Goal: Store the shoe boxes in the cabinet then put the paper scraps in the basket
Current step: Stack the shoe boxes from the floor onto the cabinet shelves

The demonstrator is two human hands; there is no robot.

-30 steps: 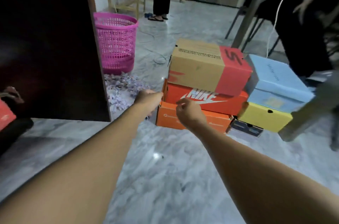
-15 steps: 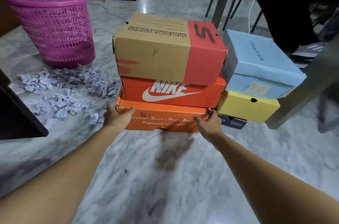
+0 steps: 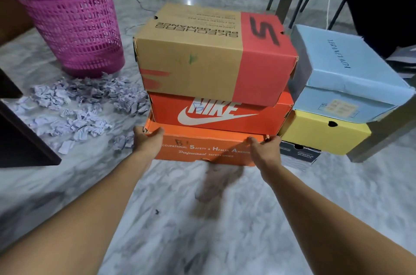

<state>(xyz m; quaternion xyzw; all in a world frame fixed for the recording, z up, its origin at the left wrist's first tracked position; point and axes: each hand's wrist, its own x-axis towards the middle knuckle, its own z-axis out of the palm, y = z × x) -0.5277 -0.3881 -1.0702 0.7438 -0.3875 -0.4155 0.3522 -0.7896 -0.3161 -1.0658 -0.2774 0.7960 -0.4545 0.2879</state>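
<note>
Both hands have closed in from a loose reach a second ago. The left hand (image 3: 148, 139) now grips the near left corner of the bottom orange box (image 3: 207, 148) and the right hand (image 3: 263, 146) grips its near right corner, fingers curled round the edges.

Gripping the lowest box lets the whole stack travel at once. The Nike box (image 3: 220, 112) sits directly above the grip, and the Skechers box (image 3: 202, 58) rests on that. A shadow below the near edge suggests the stack is just leaving the floor.

Just right of the right hand, a yellow box (image 3: 322, 133) touches the stack, with a blue box (image 3: 344, 67) above it and a dark box (image 3: 299, 154) beneath. It could drag.

Left of the left hand lie the paper scraps (image 3: 74, 108), with the pink basket (image 3: 74, 27) beyond them. A dark panel (image 3: 22, 139) nearer left is probably the cabinet.
</note>
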